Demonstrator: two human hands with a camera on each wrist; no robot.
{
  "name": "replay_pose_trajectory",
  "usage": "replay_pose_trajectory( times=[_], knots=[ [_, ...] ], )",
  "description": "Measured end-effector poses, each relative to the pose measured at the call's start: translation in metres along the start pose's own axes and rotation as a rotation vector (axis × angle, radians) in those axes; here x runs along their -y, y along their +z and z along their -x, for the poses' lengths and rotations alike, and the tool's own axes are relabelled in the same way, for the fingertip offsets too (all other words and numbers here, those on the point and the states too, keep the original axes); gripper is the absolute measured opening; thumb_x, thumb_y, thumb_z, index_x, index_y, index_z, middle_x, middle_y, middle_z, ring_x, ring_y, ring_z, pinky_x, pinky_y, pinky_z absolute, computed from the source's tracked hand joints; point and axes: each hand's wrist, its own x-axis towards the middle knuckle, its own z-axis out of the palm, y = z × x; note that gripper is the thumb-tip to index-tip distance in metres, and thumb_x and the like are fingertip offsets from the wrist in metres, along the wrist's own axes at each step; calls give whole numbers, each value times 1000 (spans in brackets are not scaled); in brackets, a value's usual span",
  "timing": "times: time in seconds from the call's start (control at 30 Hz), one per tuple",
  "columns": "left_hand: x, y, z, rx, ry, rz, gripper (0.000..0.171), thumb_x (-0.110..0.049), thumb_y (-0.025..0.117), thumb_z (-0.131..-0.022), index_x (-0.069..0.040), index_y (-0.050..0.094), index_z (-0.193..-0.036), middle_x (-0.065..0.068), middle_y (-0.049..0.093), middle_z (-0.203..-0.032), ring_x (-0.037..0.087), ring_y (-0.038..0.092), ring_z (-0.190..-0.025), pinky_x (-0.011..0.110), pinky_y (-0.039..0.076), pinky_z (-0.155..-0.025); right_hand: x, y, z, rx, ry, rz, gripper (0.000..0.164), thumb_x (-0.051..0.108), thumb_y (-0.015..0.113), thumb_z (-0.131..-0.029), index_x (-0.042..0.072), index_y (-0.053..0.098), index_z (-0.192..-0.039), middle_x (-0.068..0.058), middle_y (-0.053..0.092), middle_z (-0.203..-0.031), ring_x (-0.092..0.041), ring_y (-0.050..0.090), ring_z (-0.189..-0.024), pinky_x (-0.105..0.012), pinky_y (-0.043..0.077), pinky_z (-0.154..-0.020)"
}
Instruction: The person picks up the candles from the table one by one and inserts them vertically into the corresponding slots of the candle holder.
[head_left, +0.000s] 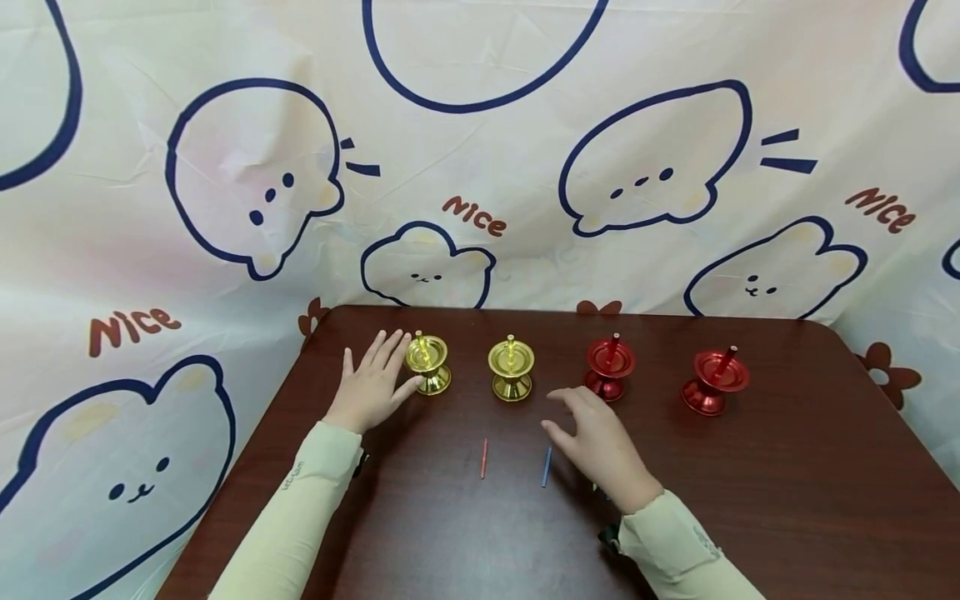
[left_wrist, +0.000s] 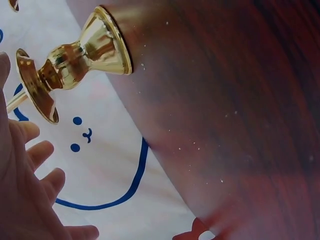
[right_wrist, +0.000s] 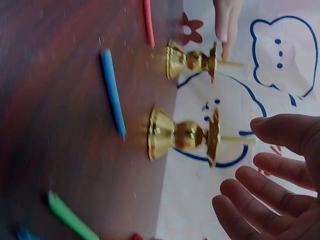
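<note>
My left hand (head_left: 367,385) is beside the leftmost gold candle holder (head_left: 427,367), fingers extended and spread. In the left wrist view the same fingers are near its dish; whether they touch it I cannot tell. My right hand (head_left: 600,442) hovers over the table with loosely bent fingers and holds nothing. Close to it stand a second gold candle holder (head_left: 512,367) and a red candle holder (head_left: 609,367). Each holder has a thin upright stick in its dish. A pinkish-red candle (head_left: 483,459) and a blue candle (head_left: 547,467) lie in front.
Another red candle holder (head_left: 712,382) stands at the right. In the right wrist view a green candle (right_wrist: 72,218) lies nearby, with a second blue piece (right_wrist: 26,233) at the frame's edge. A printed cloth (head_left: 525,250) hangs behind the dark wooden table (head_left: 810,483).
</note>
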Motion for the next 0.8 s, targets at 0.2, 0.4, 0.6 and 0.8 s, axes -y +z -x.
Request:
replay_pose_trajectory(
  times=[0.2,0.4,0.6,0.8],
  knots=[
    [0,0,2,16,4,0,75,-50,49,-105,-10,23,-163,11,19,-168,33,11,-155,73,3,-116,11,15,-3,57,27,-75,29,12,82,-86,5,71,-111,-8,66,-97,-28,66,-91,-42,57,-80],
    [-4,3,0,12,23,8,72,-47,47,-106,-9,23,-162,11,21,-168,33,14,-155,71,7,-117,17,26,-5,93,44,-111,21,11,82,-86,5,72,-104,-8,68,-95,-25,68,-88,-41,59,-78],
    [-3,5,-1,17,-4,16,70,-47,45,-107,-9,24,-162,11,20,-168,31,15,-155,70,8,-117,25,42,-2,119,28,-128,19,11,81,-87,4,72,-103,-10,67,-96,-27,68,-88,-40,59,-75],
    [-1,6,-2,22,2,25,70,-46,45,-107,-8,24,-162,12,20,-168,31,15,-155,70,9,-117,32,57,1,119,61,-209,20,7,80,-86,2,72,-103,-10,65,-95,-23,68,-86,-34,57,-73]
  ],
)
